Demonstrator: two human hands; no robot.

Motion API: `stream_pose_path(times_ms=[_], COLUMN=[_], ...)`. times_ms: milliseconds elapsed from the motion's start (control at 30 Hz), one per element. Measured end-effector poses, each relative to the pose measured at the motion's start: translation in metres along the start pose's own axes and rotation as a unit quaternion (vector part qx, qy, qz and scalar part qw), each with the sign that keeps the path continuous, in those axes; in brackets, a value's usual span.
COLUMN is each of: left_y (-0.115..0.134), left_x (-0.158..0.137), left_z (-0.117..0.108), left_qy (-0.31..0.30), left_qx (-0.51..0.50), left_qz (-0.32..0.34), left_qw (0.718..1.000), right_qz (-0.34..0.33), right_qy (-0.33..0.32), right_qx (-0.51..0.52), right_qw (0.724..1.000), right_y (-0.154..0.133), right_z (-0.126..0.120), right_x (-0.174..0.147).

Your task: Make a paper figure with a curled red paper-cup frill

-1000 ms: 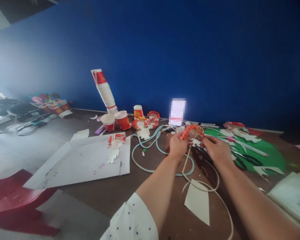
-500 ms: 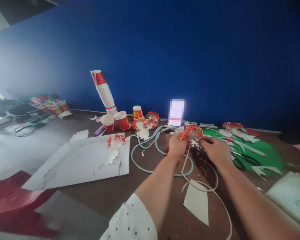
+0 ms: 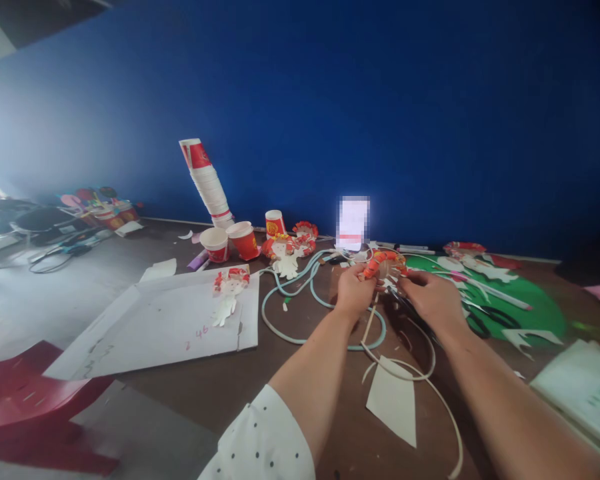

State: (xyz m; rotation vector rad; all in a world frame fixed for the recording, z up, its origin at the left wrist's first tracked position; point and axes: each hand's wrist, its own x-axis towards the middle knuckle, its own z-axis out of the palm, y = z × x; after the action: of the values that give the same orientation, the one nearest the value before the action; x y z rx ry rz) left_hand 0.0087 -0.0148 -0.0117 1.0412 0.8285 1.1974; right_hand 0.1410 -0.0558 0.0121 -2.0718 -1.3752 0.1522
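Observation:
Between my hands is a paper craft [image 3: 384, 262] with a curled red-orange fringe round its top, like the finished-looking figures elsewhere on the table. My left hand [image 3: 355, 293] is closed, pinching its left side. On the right edge, the bent fingers of my right hand [image 3: 430, 297] grip the same craft; the fingertips are partly hidden. Just below it a dark tool or cable [image 3: 405, 305] shows near my right hand, too unclear to name. A pale cable [image 3: 433, 353] and a blue-green cable [image 3: 290, 341] loop across the brown table under my forearms.
A leaning cup stack [image 3: 211, 187] and red paper cups [image 3: 244, 241] stand at the back. A lit phone [image 3: 353, 223] leans on the blue partition [image 3: 330, 100]. White board [image 3: 165, 327] lies left, green sheet [image 3: 547, 310] with scissors [image 3: 500, 317] right, paper scrap [image 3: 393, 400] in front.

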Motion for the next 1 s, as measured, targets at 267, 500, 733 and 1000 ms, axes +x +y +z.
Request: stream_pose_path(times_ms=[267, 500, 733, 1000], left_y=[-0.001, 0.001, 0.005, 0.006], left_x=[-0.002, -0.002, -0.003, -0.004], left_z=[0.001, 0.001, 0.002, 0.001], left_qy=[-0.023, -0.012, -0.002, -0.003], left_qx=[0.011, 0.01, 0.008, 0.015], left_qz=[0.022, 0.015, -0.002, -0.002], left_qw=[0.999, 1.0, 1.0, 1.0], right_qz=[0.031, 0.004, -0.019, 0.006], right_qy=[-0.021, 0.005, 0.031, 0.008], right_qx=[-0.052, -0.068, -0.057, -0.073], right_qw=[0.998, 0.998, 0.998, 0.997], right_y=[0.0, 0.005, 0.009, 0.004], right_z=[0.0, 0.003, 0.006, 0.002], right_x=[0.001, 0.001, 0.003, 0.0])
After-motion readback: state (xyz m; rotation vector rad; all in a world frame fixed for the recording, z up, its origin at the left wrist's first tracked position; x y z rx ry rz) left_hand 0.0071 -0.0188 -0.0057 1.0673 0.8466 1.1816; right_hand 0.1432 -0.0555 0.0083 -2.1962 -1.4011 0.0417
